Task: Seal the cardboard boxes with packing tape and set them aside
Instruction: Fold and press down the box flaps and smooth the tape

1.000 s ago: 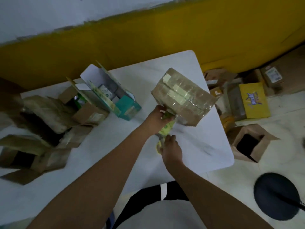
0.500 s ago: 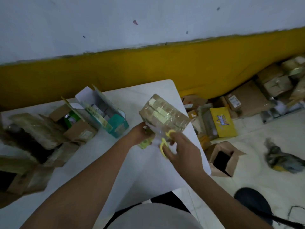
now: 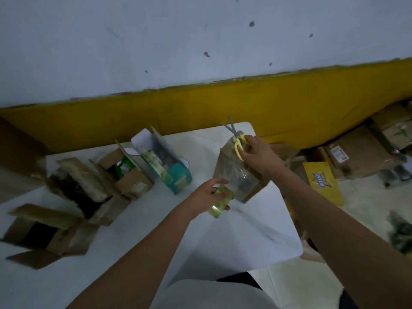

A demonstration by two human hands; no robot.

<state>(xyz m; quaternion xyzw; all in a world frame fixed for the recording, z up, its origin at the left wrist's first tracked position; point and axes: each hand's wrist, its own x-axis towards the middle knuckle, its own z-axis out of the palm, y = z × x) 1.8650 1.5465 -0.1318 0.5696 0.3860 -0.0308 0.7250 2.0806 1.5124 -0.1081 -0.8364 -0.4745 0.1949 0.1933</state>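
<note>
Cardboard under shiny clear tape: the box (image 3: 236,175) stands on end, tilted, near the right edge of the counter (image 3: 245,237). I cannot tell whether its lower end rests on the top or is lifted just off it.

Right grip (image 3: 256,152) is curled round the yellow scissors (image 3: 239,146) and sits at the box's upper end, with the blades pointing up and away and a little parted. Left grip (image 3: 209,195) is wrapped round the tape roll (image 3: 219,204), just beside the box's lower corner. Any strip running from roll to box is too blurred to make out.

Progress, as I judge it:
- This box looks fully wrapped, so its sealing is done or nearly done.
- It is not yet set aside.
- Whether the tape is cut free I cannot tell.

Plenty is left. On the left of the counter a teal carton (image 3: 178,175) and several brown boxes (image 3: 131,181) sit with flaps open and no tape closing them, including one at the near-left corner (image 3: 44,235). More boxes lie on the floor (image 3: 356,152) to the right. That is likely the set-aside pile, though I am guessing.
</note>
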